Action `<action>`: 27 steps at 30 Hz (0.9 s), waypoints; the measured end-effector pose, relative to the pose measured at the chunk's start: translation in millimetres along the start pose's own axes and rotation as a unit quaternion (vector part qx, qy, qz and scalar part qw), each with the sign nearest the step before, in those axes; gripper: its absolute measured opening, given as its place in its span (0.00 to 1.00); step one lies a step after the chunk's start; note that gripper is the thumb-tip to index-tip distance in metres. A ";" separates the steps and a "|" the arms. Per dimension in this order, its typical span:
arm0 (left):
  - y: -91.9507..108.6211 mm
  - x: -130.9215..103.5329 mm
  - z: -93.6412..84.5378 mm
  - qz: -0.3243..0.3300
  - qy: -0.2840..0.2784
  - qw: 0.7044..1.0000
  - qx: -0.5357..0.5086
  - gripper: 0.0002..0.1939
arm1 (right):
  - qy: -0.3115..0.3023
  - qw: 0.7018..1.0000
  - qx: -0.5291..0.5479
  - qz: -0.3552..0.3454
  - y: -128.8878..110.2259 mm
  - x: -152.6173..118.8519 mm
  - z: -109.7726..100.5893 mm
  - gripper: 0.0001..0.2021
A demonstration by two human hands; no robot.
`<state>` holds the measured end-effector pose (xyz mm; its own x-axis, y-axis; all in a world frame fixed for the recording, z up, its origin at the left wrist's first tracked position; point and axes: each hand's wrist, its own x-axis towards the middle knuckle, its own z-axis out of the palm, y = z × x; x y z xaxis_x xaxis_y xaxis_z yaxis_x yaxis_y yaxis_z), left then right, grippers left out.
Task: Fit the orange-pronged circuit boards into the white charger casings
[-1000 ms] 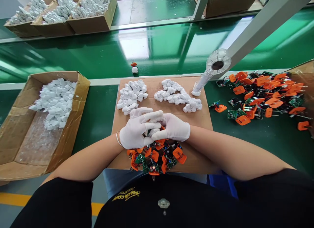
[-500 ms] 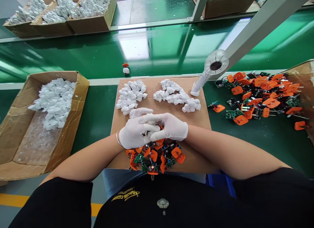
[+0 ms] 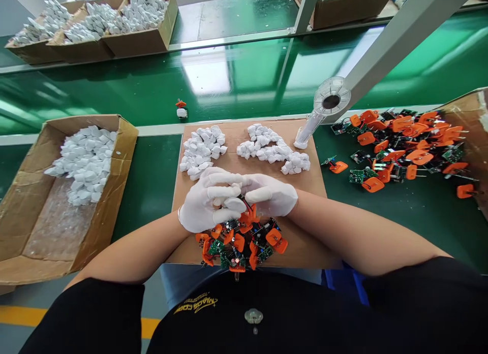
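Over the near middle of the brown cardboard sheet [image 3: 244, 166], the white-gloved left hand [image 3: 204, 206] and white-gloved right hand [image 3: 272, 196] are meeting fingertip to fingertip, both curling tightly around a small white plastic shell with an orange-and-green circuit part [image 3: 240, 207] pinched between them. Red and black wires are poking out beneath the fingers; which way the piece's long axis is running is hidden by the gloves. Just below the hands, a heap of orange plug pieces with green circuit boards [image 3: 240, 245] is lying at the sheet's near edge. Beyond the hands, two piles of white plastic shells [image 3: 202, 151] are sitting on the sheet. A cardboard box of white shells [image 3: 125, 140] is resting to the left, and a scatter of orange plug boards [image 3: 404, 146] is spreading to the right.
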<state>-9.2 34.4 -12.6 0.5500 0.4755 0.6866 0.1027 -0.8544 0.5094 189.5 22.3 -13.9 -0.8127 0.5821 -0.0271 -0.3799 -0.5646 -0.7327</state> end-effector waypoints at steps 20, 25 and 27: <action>10.3 11.8 5.1 0.111 0.020 0.986 0.124 0.06 | 0.030 0.997 0.065 -0.001 11.3 -2.7 0.9 0.27; 4.0 8.6 2.6 0.081 0.003 0.994 0.068 0.19 | 0.049 0.997 0.050 -0.043 9.9 -1.5 -0.7 0.26; 2.4 6.1 2.0 0.057 0.001 0.997 0.061 0.32 | 0.054 0.996 0.046 -0.060 8.8 -0.7 -1.1 0.26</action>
<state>-3.9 34.8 -8.3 0.5621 0.3746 0.7374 0.1399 -0.9218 0.3617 187.2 17.5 -21.1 -0.7082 0.7057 -0.0195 -0.5146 -0.5349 -0.6701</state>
